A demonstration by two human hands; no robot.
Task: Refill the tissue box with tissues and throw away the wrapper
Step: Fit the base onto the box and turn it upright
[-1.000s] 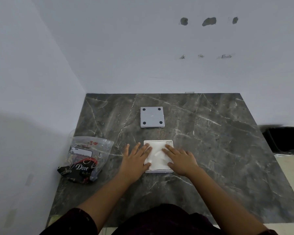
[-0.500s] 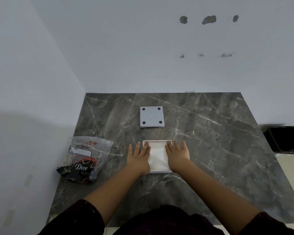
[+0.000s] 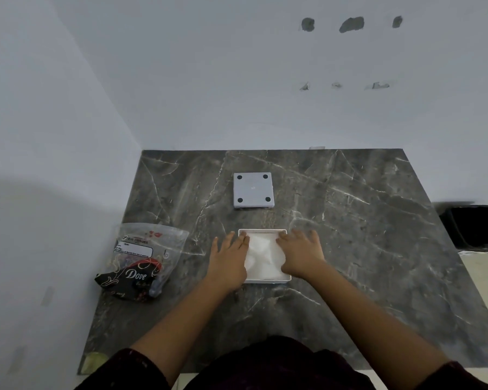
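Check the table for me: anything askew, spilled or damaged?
Nothing spilled. The tissue box is open, tissues bunched unevenly between both hands. Its grey lid lies apart, feet up. The crumpled wrapper sits near the table's left edge. The wall has patchy holes.

open white tissue box (image 3: 268, 279), tissues (image 3: 264, 257) inside

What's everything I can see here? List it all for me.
Tissue box: one, white, open, middle of the table, near side.
Tissues: a white stack, inside the box.
Lid: one, grey, four dark feet up, beyond the box.
Wrapper: one, clear and black plastic, left side of the table.
Table: one, dark marble with pale veins.
Bin: one, black, on the floor at the right.
Wall: white, with patched holes.
Left hand: flat on the box's left edge.
Right hand: flat on its right edge.
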